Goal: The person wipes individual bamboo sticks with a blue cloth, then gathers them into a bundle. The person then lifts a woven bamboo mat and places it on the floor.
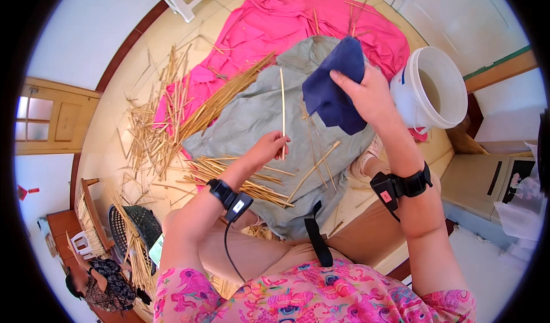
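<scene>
With my left hand (pixel 269 150) I am gripping a thin, pale stalk (pixel 283 105) near its lower end, its length pointing away from me over the grey cloth (pixel 240 129). With my right hand (pixel 366 97), farther to the right, I am clasping a dark blue cloth (pixel 329 105), the thumb pressing on its face, and the stalk is sitting apart from it. Nearer to me on the left, cut stalks (pixel 266 196) are lying on the grey cloth, and a longer bundle (pixel 229 95) is stretching along its left side. At the far side a pink cloth (pixel 258 25) is spreading over the floor (pixel 109 129). To the right of my right hand a white bucket (pixel 404 91) is standing.
</scene>
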Tool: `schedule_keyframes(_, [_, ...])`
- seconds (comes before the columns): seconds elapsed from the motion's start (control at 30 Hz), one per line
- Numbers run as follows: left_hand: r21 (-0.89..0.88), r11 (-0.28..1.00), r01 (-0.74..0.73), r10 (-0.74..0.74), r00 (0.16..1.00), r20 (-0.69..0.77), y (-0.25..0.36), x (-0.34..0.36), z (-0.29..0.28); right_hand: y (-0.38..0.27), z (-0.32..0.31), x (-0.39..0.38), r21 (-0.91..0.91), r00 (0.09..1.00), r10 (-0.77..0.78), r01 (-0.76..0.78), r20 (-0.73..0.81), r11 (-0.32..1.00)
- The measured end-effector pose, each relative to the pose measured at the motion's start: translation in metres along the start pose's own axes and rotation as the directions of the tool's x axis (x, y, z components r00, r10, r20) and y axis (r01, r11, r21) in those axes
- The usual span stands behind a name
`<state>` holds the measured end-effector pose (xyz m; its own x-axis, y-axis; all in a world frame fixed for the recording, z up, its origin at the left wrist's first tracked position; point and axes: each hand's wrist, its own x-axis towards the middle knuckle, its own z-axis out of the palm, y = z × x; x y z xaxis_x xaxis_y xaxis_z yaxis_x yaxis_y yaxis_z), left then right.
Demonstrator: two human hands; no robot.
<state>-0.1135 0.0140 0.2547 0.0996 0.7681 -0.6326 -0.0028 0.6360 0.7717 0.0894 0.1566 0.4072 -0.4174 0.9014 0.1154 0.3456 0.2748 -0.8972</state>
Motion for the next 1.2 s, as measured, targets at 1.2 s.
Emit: schedule_keyframes(1.2, [-0.543, 0.833, 0.111, 0.177, 0.875, 0.451, 0.011, -0.096, 0.041, 0.000, 0.060, 0.020, 0.743, 0.910, 0.414, -0.280, 0.005, 0.608])
